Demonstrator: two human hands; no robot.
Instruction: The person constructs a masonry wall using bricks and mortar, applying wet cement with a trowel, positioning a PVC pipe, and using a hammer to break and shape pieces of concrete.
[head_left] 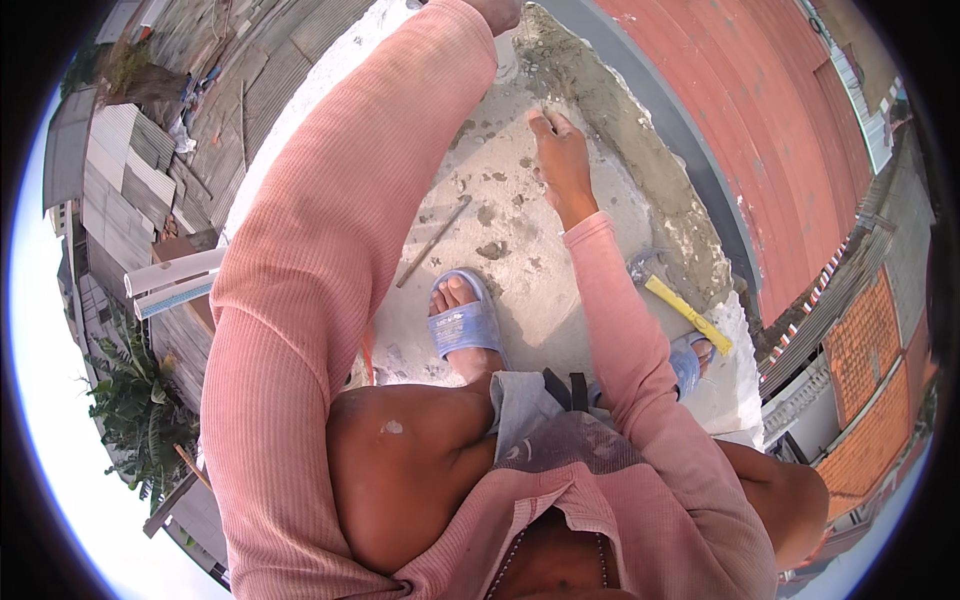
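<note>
My left arm, in a pink ribbed sleeve, reaches across to the top edge of the picture. Only the back of my left hand (494, 12) shows there; its fingers are out of view. My right hand (564, 165) is over the pale concrete slab (525, 300), beside a strip of grey mortar (600, 95). Its fingers are curled in, and whatever they hold, if anything, is hidden. A thin rod (433, 242) lies on the slab near my left foot. By my right foot lies a yellow-handled tool (688, 313), its greyish head hard to make out.
My feet, in blue slide sandals (466, 325), stand on the slab. Past its rough right edge are a grey gutter (715, 190) and a red metal roof (745, 120). Corrugated roofs (120, 165) lie lower on the left, near a white pipe-like piece (175, 275).
</note>
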